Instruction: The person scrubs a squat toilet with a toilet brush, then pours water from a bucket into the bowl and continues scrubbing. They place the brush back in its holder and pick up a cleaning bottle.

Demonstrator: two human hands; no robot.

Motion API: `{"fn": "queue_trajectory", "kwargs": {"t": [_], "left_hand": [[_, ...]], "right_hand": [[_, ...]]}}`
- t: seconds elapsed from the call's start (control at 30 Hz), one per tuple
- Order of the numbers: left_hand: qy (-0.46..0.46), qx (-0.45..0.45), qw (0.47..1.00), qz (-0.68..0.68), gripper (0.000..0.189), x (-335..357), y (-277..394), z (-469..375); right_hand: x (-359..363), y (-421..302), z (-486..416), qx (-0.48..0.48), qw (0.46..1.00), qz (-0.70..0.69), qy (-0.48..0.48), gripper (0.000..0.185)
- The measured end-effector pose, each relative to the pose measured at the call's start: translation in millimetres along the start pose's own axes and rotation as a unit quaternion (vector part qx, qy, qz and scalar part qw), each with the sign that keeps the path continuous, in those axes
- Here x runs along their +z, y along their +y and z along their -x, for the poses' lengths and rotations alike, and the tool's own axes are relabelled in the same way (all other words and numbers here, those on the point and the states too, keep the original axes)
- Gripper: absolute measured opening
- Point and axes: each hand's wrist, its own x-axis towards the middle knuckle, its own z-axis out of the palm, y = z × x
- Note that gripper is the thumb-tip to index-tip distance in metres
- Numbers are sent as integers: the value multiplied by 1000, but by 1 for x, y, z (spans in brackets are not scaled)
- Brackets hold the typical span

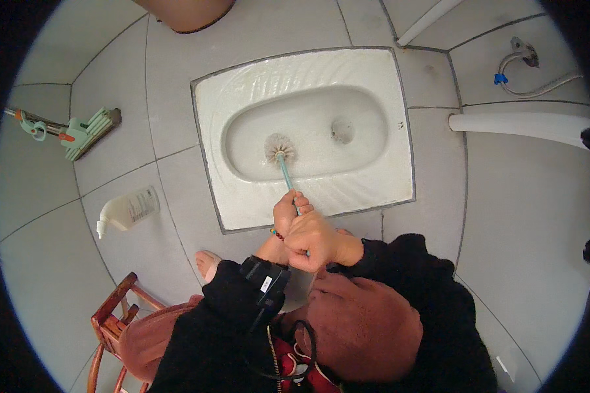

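Both of my hands are closed on the light-blue handle of a toilet brush (285, 172). My left hand (286, 212), with a beaded bracelet at its wrist, grips the handle farther forward, nearer the bristles. Closer to my body, my right hand (314, 241) grips the upper part, and a bit of the handle's end shows by its fingers. The round bristle head rests in the left part of the basin of a white ceramic squat toilet (295, 206). To the right of the bristles lies the drain hole (342, 131), with dark specks around it.
A white plastic bottle (130, 209) lies on the tiles at left. Beyond it, a green sponge mop (93, 135) leans near the wall. A wooden chair (115, 319) stands lower left, a brown bucket-like container (189, 12) at top. White pipes (516, 127) and a braided hose (536, 93) run at right.
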Motion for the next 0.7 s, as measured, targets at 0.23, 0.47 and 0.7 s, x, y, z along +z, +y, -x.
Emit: {"fn": "queue_trajectory", "kwargs": {"t": [0.23,0.47,0.7], "left_hand": [[-256,503,730,-386,17,22,-75,-43],[-123,-18,962,-242,13,59,-83,-135],[-80,-108,976,-171,21,30,-79,-118]], "right_hand": [[-37,-3,26,106,975,156,120,16],[-91,45,35,83,969,231,38,14],[-49,30,35,141,964,222,45,17]]}}
